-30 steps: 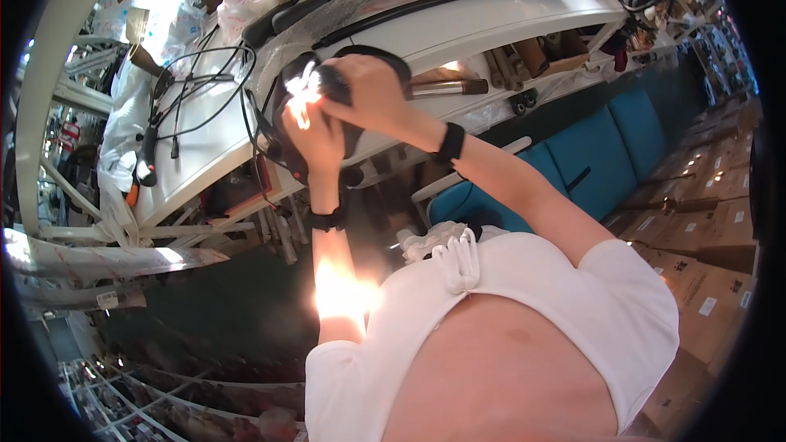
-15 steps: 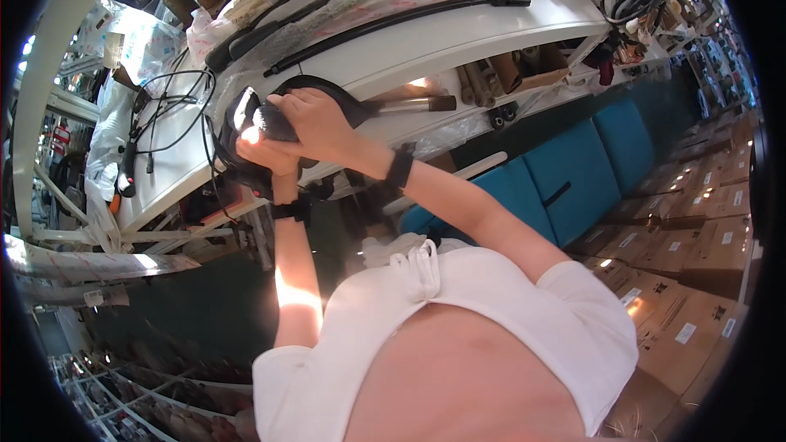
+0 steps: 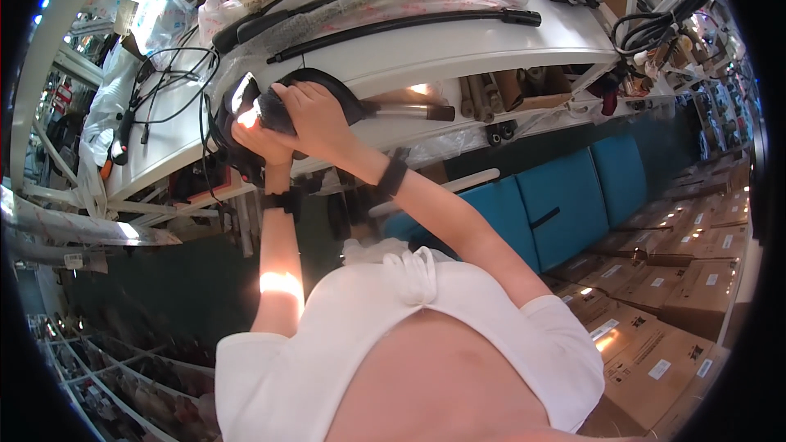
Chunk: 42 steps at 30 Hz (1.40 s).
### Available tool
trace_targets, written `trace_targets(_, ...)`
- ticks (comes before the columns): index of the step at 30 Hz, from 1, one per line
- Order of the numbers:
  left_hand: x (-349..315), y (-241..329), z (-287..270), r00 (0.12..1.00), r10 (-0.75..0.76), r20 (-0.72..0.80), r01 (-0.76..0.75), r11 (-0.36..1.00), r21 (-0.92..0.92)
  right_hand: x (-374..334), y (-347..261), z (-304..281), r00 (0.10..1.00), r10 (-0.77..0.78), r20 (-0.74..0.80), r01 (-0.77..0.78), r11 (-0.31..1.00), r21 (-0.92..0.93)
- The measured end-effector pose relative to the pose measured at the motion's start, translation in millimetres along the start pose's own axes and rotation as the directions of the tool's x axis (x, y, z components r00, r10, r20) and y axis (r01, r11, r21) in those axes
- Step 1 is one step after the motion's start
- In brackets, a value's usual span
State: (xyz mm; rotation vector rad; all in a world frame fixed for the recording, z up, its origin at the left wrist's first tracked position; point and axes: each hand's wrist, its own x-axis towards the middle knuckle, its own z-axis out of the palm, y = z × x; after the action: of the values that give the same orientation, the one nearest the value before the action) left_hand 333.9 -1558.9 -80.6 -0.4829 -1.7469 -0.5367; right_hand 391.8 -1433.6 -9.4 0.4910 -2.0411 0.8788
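Note:
At the front edge of the white table (image 3: 393, 53), both hands are closed around a black textured rounded piece (image 3: 274, 113). My right hand (image 3: 315, 119) lies over its right side with curled fingers. My left hand (image 3: 264, 143) grips it from below and the left, close to a glossy black part (image 3: 245, 92) in bright sunlight. Behind my right hand curves a larger smooth black shell (image 3: 348, 96); whether it joins the held piece is hidden. A metal tube with a dark end (image 3: 417, 112) sticks out to its right. My fingertips are partly hidden.
Long black tubes (image 3: 409, 29), some in plastic wrap, lie along the table. Black cables (image 3: 176, 74) and an orange-and-black hand tool (image 3: 119, 147) lie at left. Below right stand teal padded panels (image 3: 561, 205) and stacked cardboard boxes (image 3: 647, 352).
The whole view has shifted slightly. Both hands keep their grip on the black rounded piece, with only a small change in finger position.

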Motion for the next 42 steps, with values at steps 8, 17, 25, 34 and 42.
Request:
trace_targets(8, 13, 19, 1, 0.998, -0.055, -0.022, 0.051, 0.989, -0.137, -2, 2, -8, 0.999, 0.033, 0.039, -0.032, 0.999, -0.029)
trace_targets(17, 14, 26, 2, 0.993, -0.092, 0.078, 0.105, 0.977, -0.183, -1, 7, -11, 0.999, 0.039, 0.015, -0.038, 0.997, -0.071)
trace_targets(25, 14, 23, 6, 0.999, -0.048, -0.010, 0.045, 0.984, -0.174, -3, 17, -3, 0.999, -0.027, 0.030, 0.031, 0.992, -0.126)
trace_targets(34, 14, 25, 0, 0.997, -0.002, 0.078, 0.020, 0.973, -0.229, -5, 9, -17, 0.993, 0.074, 0.096, -0.060, 0.988, -0.142)
trace_targets(42, 9, 25, 4, 0.998, -0.043, 0.038, 0.048, 0.984, -0.173, -2, 9, -17, 0.995, 0.023, 0.094, -0.013, 0.995, -0.103)
